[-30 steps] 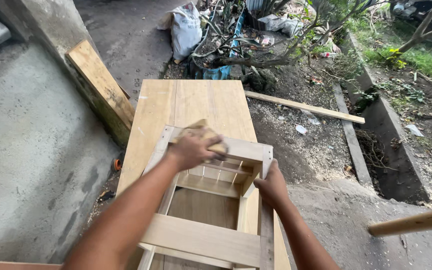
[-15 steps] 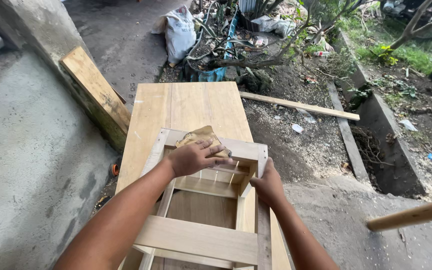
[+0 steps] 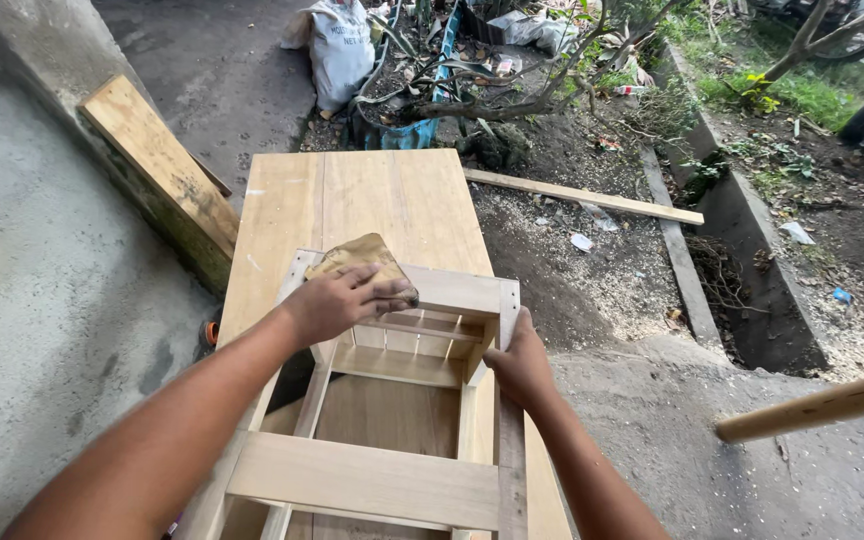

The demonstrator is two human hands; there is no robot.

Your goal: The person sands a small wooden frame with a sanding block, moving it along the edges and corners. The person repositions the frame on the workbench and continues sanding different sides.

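Since half a second ago the left hand has barely shifted on the wooden frame, the folded sandpaper now poking out further past the fingers; the right hand stays on the frame's right side.

Head view: the left grip is closed over the sandpaper, pressing it on the frame's far top rail; the right grip wraps narrowly round the right post, holding it; the frame lies on the plank desk; a loose board leans at left; a white sack sits beyond.
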